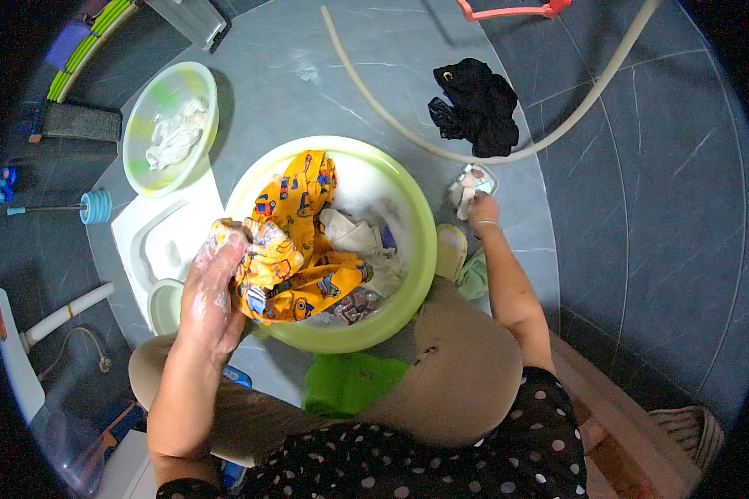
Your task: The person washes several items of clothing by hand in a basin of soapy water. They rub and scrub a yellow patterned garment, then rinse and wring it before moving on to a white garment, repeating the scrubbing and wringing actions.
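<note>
My left hand (216, 270), wet with suds, grips a bunched yellow garment (287, 249) printed with small colourful vehicles. The cloth hangs from my fingers into a round yellow-green basin (425, 249) of foamy water. Inside the basin, beside the yellow cloth, lie white cloth (349, 234) and a dark patterned piece (357, 306). Off to the right, my right hand (483, 213) reaches down to a small soap dish (488, 176) on the floor. Its fingers look closed at a whitish piece in the dish, but what they hold is too small to tell.
A smaller basin (213, 137) with white cloth stands at the far left, by a white squat toilet (133, 229). A black garment (483, 108) lies beside a pale hose (374, 116). Close by my right forearm are a slipper (451, 249) and green cloth (473, 277).
</note>
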Motion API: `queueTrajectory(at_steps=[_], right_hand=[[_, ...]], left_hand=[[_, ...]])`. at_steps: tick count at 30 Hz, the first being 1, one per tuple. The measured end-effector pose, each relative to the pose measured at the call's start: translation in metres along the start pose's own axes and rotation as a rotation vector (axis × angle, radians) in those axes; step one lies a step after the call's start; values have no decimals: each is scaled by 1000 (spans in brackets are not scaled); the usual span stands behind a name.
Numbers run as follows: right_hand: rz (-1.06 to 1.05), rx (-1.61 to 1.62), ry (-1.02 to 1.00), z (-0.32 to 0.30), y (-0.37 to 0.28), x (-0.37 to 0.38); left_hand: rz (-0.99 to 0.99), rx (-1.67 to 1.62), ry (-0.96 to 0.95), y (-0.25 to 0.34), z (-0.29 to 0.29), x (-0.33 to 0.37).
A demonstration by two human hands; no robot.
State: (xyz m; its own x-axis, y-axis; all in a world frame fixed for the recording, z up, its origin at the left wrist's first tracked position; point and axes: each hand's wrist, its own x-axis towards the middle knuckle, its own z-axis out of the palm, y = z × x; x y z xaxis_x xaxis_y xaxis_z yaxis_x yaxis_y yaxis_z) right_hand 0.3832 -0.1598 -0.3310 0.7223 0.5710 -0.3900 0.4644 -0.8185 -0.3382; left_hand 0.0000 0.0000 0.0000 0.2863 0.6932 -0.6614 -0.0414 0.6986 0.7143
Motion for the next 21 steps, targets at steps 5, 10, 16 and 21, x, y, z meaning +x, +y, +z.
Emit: queueTrajectory(at_steps=[5,10,16,21], right_hand=[[-122,58,223,-39,-8,-7],[-256,702,-164,-144,-122,-39],[-777,476,-669,-230,-308,-209],[-957,353,-374,-170,-337,-260]], left_hand=[[32,-19,-85,5,-7,-11],[97,-2,-265,-9,-27,-15],[179,-76,-329,-5,-24,-29],[374,53,-472,-14,-28,-21]])
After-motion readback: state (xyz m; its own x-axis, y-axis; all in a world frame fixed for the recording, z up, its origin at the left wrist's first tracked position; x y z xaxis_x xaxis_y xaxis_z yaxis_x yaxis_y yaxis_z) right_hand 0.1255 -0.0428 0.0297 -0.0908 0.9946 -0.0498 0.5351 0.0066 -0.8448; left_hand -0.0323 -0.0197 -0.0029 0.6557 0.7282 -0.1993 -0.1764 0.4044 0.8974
